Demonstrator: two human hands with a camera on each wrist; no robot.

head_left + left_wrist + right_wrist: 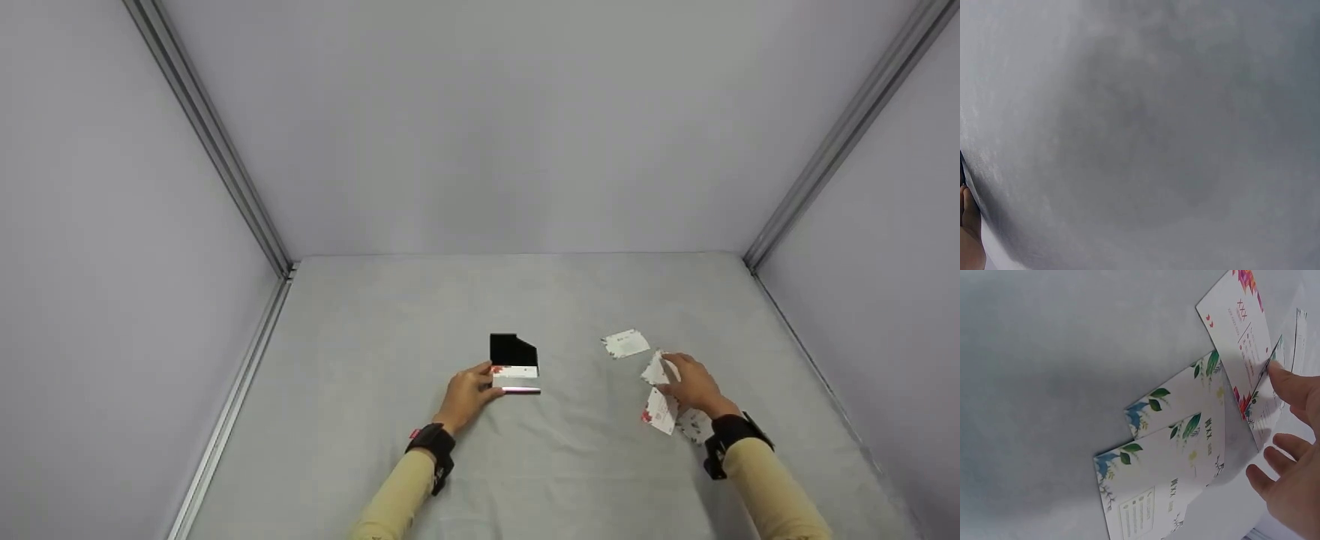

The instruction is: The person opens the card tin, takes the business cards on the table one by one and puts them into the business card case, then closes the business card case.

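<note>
The desk (375, 450) is covered in matt grey cloth with a fine weave and faint creases. The business cards (1179, 455) are smooth printed paper. The card case (514, 365) has a glossy black lid and shiny metal edge.

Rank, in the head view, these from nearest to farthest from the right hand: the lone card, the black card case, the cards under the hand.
1. Cards under the right hand: cards, touching.
2. Lone card, just beyond, leftward.
3. Black card case, far left, at the left hand.
</note>
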